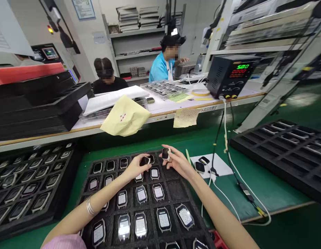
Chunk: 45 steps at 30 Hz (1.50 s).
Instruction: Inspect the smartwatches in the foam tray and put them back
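Black-screened watch (165,153) (dark tray (176,191) beneath) sits in right hand (176,161).

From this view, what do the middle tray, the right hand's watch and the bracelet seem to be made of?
Tray: probably foam, matte black, with a grainy, speckled surface. Watch: smooth dark front, perhaps glass; pale rim, metal or plastic, I cannot tell. Bracelet: likely metal, from its silvery shine.
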{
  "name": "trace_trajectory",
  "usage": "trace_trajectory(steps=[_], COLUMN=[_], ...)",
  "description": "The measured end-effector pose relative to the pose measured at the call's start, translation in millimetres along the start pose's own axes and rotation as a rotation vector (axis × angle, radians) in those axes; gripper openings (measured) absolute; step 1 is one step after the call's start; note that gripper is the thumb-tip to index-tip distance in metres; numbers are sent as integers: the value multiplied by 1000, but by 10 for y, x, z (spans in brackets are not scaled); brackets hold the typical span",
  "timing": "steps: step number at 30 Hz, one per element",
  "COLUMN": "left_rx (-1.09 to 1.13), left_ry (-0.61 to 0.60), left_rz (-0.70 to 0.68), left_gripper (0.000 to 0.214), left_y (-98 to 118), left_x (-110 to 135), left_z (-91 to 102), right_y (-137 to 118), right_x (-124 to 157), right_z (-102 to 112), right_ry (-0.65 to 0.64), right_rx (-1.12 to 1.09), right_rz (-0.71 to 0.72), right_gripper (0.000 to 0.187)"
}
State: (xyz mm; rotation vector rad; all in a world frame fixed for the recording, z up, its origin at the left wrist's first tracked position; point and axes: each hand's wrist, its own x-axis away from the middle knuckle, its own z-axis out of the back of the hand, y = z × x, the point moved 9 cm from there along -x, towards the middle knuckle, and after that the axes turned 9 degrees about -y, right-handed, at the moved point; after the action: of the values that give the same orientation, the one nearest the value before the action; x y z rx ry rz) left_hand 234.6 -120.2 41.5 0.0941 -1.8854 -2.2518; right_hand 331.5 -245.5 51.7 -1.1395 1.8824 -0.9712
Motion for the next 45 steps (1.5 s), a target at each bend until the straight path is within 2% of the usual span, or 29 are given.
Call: trace_trajectory(steps=[6, 12, 18, 23, 32, 36, 40, 45], left_rx=[-216, -286, -284, -324, -341, -374, -432, -537], left_ry=[46, 48, 66, 23, 19, -13, -8, -67], left_rz=[-146, -212, -218, -233, -181, -144, -150, -149], left_gripper=[45, 45, 44, 44, 44, 40, 46, 49], left_y=[163, 246, 237, 223, 140, 19, -188, -449], left_x=[147, 227, 247, 250, 267, 294, 259, 115], left_z=[23, 5, 32, -42, -27, -70, -6, 77], right_y=[104, 190, 225, 249, 328, 333, 338, 373], right_x=[-18, -17, -10, -11, 19, 73, 135, 180], right_z=[-105, -143, -166, -143, -121, -171, -153, -116], right_ry=[-75, -86, -60, -39, -32, -18, 16, -35], right_rx=[5, -22, -39, -41, -75, -78, -70, -154], right_rz=[-66, -105, -129, -125, -144, -151, -145, -141], right_gripper=[44, 47, 48, 46, 50, 54, 63, 58])
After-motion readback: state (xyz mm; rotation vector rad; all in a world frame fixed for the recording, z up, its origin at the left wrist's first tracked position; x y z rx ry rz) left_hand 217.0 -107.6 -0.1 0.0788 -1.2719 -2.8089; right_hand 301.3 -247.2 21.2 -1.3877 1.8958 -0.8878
